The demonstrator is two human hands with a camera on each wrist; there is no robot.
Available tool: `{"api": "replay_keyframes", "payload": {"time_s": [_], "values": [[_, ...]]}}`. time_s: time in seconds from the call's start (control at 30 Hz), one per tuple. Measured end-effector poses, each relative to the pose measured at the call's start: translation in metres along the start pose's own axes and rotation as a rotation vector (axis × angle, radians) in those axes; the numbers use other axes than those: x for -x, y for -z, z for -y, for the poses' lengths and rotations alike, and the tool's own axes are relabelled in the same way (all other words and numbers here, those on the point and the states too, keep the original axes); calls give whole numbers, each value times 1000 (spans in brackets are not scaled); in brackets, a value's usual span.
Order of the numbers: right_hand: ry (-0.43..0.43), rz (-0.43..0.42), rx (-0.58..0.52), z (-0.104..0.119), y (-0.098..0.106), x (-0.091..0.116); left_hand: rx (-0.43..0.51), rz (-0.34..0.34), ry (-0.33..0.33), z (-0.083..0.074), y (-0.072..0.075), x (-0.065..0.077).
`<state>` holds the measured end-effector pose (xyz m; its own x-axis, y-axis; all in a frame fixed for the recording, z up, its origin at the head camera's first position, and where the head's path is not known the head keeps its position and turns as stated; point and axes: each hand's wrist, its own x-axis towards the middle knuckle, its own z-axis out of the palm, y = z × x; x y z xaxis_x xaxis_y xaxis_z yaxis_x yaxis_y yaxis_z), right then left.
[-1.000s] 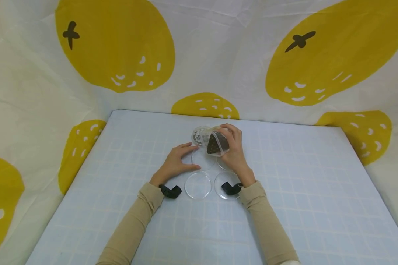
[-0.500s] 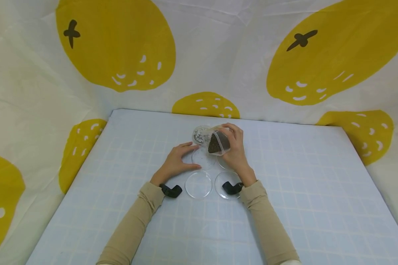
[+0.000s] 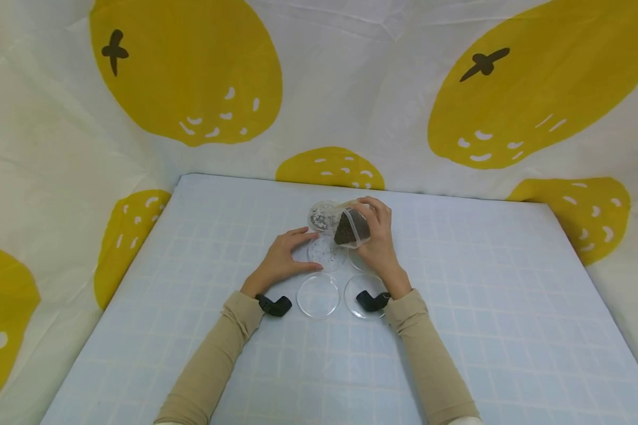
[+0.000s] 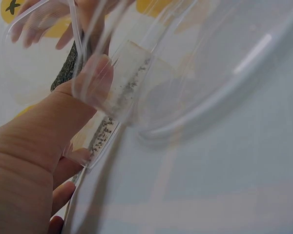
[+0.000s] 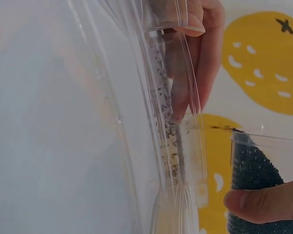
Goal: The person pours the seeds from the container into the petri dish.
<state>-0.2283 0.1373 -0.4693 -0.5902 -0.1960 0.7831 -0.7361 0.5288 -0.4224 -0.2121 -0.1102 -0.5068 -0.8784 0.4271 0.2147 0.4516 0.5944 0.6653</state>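
Observation:
My right hand (image 3: 377,236) grips a clear plastic container (image 5: 254,170) of dark granules, tilted toward the left. From its lip a few dark grains (image 5: 224,128) spill toward a clear round dish (image 3: 326,254) on the table. Dark specks lie scattered over that dish's bottom. Around the dish's left side, my left hand (image 3: 283,257) holds the rim between thumb and fingers; the thumb (image 4: 95,78) shows against the clear wall in the left wrist view. Behind it, another round dish (image 3: 321,217) contains dark material with white bits.
Nearer to me are two clear dishes, a left one (image 3: 318,296) and a right one (image 3: 350,300), the latter partly under the right wrist's black camera (image 3: 372,301). A further dish (image 3: 358,262) is mostly hidden by the right hand. A fruit-print cloth (image 3: 351,88) hangs behind the table.
Dark specks have appeared and multiplied in the middle dish, which looked bare a second ago. The right hand keeps the container tilted, almost unmoved. The left hand stays in place.

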Motion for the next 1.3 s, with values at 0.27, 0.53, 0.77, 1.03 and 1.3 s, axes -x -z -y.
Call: {"api": "replay_keyframes", "payload": {"time_s": [0.27,0.53,0.77,1.03,1.3], "values": [[-30,-9,5,1,1,-1,-7,2,5,0,1,0],[-40,-7,13,1,2,-1,-3,-3,4,1,1,0],[-41,-16,3,0,2,-1,3,-3,1,-1,2,0],[-28,-28,1,2,1,-3,-1,4,9,-2,3,0],[-33,-1,-14,10,-1,-6,-6,-3,-5,0,2,0]]}}
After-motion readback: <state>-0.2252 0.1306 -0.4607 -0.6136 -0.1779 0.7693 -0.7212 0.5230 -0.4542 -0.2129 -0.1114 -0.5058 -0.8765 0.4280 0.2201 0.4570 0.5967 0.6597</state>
